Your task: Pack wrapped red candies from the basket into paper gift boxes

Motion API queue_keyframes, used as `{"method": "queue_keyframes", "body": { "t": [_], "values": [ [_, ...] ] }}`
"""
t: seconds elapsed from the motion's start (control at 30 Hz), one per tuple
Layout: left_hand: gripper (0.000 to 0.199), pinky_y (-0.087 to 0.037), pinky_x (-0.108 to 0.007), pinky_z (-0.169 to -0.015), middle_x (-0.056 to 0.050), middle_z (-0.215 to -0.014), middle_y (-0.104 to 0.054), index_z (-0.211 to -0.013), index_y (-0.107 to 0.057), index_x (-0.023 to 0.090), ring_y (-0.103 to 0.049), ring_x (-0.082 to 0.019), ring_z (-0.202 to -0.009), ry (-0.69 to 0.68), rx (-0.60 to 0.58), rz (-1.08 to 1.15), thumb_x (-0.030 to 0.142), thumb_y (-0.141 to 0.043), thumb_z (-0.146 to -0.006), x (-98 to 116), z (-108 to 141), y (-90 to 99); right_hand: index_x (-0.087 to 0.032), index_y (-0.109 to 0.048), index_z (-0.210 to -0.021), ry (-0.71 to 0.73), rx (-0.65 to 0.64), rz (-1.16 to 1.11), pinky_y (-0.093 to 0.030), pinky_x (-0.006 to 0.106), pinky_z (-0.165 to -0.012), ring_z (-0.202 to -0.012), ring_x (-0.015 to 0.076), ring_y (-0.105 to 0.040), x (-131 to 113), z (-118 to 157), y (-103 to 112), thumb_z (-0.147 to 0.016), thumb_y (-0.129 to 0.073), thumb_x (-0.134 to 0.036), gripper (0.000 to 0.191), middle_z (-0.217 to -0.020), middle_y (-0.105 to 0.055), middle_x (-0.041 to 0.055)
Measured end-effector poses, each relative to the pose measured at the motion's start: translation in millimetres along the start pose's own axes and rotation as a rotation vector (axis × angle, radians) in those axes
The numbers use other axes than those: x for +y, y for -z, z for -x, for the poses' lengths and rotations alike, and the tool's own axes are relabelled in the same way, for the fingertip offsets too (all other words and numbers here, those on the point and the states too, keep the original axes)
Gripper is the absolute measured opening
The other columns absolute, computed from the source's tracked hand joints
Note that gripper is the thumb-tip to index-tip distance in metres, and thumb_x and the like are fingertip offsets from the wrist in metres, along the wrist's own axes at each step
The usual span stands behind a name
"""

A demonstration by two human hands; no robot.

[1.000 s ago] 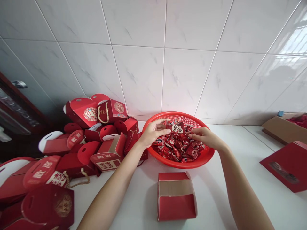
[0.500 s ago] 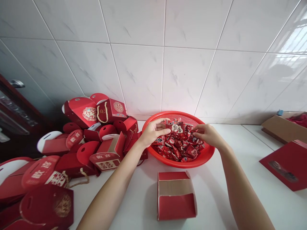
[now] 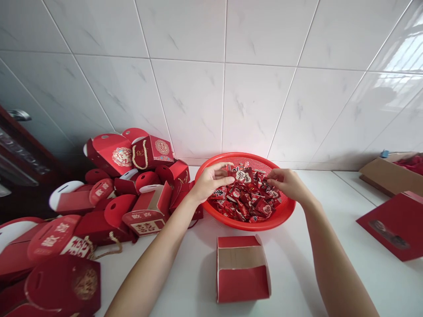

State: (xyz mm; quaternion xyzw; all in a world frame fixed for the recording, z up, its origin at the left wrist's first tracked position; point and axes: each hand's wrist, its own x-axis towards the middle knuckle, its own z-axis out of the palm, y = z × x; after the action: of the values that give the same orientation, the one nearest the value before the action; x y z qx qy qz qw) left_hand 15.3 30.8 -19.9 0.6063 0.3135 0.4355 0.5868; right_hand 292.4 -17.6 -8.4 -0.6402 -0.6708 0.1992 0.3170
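Note:
A red plastic basket (image 3: 247, 226) with a perforated wall holds a heap of red wrapped candies (image 3: 246, 204). Over its left side, my left hand (image 3: 211, 182) pinches a dark red candy packet (image 3: 243, 176) with white and black lettering between thumb and fingers. My right hand (image 3: 287, 184) is at the basket's right side, fingertips drawn together at the edge of the heap; what lies between them is too small to make out. In front of the basket a red cardboard box (image 3: 243, 284) stands on the white counter, its top open and brown inside showing.
Several red gift boxes (image 3: 145, 211), some with rope handles, crowd the left side. On the right lie a red box (image 3: 393, 226) with a clear window and a brown carton (image 3: 380, 176) holding red things. A tiled wall (image 3: 191, 105) rises behind the counter.
My right hand's fingers have shifted slightly at the candies. My left hand keeps its pinch on the packet. The whole view has moved very slightly.

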Motion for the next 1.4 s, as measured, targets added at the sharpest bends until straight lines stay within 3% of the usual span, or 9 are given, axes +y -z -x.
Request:
{"method": "queue_keyframes", "body": {
  "t": [0.1,0.33,0.6,0.97,1.17,1.33,1.4],
  "values": [
    [0.061,-0.056,-0.029,-0.080,0.002,-0.083,-0.075,-0.116,-0.073,0.021,-0.070,-0.015,-0.079,-0.002,0.001,0.010,0.027,-0.094,-0.059,1,0,-1.4,-0.021,-0.072,-0.088,-0.009,0.028,-0.006,-0.048,0.030,-0.059,-0.058,0.0197,-0.063,0,0,1,-0.080,-0.059,-0.026,0.016,-0.064,-0.069,0.0014],
    [0.062,-0.053,-0.028,-0.076,0.001,-0.081,-0.075,-0.116,-0.071,0.019,-0.068,-0.015,-0.075,-0.014,0.065,0.028,0.029,-0.094,-0.059,2,-1,-3.1,-0.021,-0.076,-0.084,-0.012,0.077,0.103,-0.050,0.031,-0.068,-0.071,0.0223,-0.069,2,-1,1,-0.080,-0.056,-0.018,0.020,-0.073,-0.075,0.0041],
    [0.061,-0.053,-0.030,-0.077,-0.001,-0.085,-0.076,-0.115,-0.073,0.019,-0.070,-0.018,-0.079,-0.021,0.116,0.045,0.028,-0.095,-0.058,-2,-3,-2.0,-0.022,-0.078,-0.086,-0.029,0.270,0.173,-0.051,0.033,-0.071,-0.076,0.0235,-0.070,6,-4,1,-0.082,-0.055,-0.014,0.025,-0.083,-0.079,0.0066],
    [0.059,-0.054,-0.032,-0.081,-0.001,-0.084,-0.075,-0.116,-0.072,0.018,-0.071,-0.019,-0.081,-0.036,0.080,0.012,0.029,-0.093,-0.062,1,-1,-1.5,-0.020,-0.076,-0.082,-0.023,0.111,0.151,-0.053,0.034,-0.075,-0.076,0.0233,-0.071,-9,-3,-10,-0.081,-0.056,-0.013,0.022,-0.081,-0.078,0.0057],
    [0.059,-0.054,-0.032,-0.080,0.001,-0.081,-0.074,-0.116,-0.071,0.020,-0.069,-0.018,-0.078,-0.031,0.090,-0.003,0.030,-0.092,-0.062,2,-1,-2.7,-0.021,-0.072,-0.078,-0.011,0.036,0.142,-0.054,0.029,-0.066,-0.069,0.0207,-0.071,-6,-3,-13,-0.079,-0.053,-0.007,0.023,-0.069,-0.075,0.0020],
    [0.058,-0.054,-0.032,-0.078,0.000,-0.083,-0.075,-0.115,-0.072,0.019,-0.070,-0.019,-0.079,-0.032,0.084,-0.014,0.031,-0.092,-0.062,2,-1,-2.3,-0.021,-0.076,-0.088,-0.026,-0.004,0.156,-0.054,0.030,-0.063,-0.069,0.0211,-0.071,-2,-2,-13,-0.081,-0.057,-0.007,0.024,-0.078,-0.077,0.0047],
    [0.057,-0.054,-0.033,-0.078,0.000,-0.083,-0.075,-0.115,-0.072,0.020,-0.071,-0.020,-0.080,-0.038,0.083,-0.018,0.030,-0.091,-0.063,2,-1,-2.0,-0.021,-0.077,-0.105,-0.003,-0.010,0.186,-0.058,0.031,-0.069,-0.081,0.0227,-0.075,0,-3,-12,-0.083,-0.057,-0.006,0.033,-0.097,-0.080,0.0078]
  ]
}}
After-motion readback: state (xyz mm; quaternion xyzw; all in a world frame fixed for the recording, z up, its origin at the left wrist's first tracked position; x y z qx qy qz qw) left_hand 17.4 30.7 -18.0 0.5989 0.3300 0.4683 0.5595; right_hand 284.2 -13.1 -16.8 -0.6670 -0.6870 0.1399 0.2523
